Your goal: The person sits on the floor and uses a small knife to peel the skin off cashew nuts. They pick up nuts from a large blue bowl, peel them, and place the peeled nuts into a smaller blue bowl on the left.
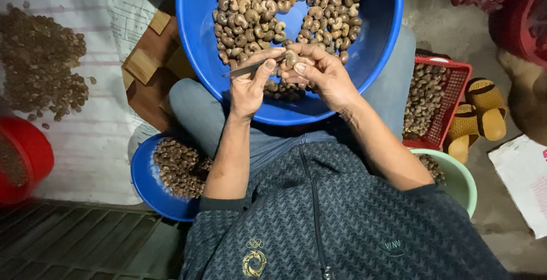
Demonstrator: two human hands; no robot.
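Both forearms come up from the lap and bend inward, meeting over the near rim of the big blue basin (196, 40) that rests on the knees. The left hand (249, 89) is curled tight around a thin metal blade (250, 68), thumb pressed along the top, the tip pointing away to its left. The right hand (319, 73) sits right against it, wrist cocked, fingers pinched closed on a single cashew nut (291, 59) — nut and blade are touching or just about, right between the two thumbs.

Straight beyond the hands, the basin holds a loose heap of cashew nuts (285, 6), with bare blue bottom showing in the middle. Below the left elbow there's a smaller blue bowl (142, 183) filled with darker shell scraps. Out past the right forearm stands a red plastic crate (453, 94) with more nuts, and under the right elbow a pale green bowl (464, 180) — its contents mostly hidden by the arm. Further right, a pair of yellow sandals (476, 117) on the floor. Far off to the left, a brown pile (37, 57) spread on white sheeting, and wooden blocks (145, 63) nearer the basin.
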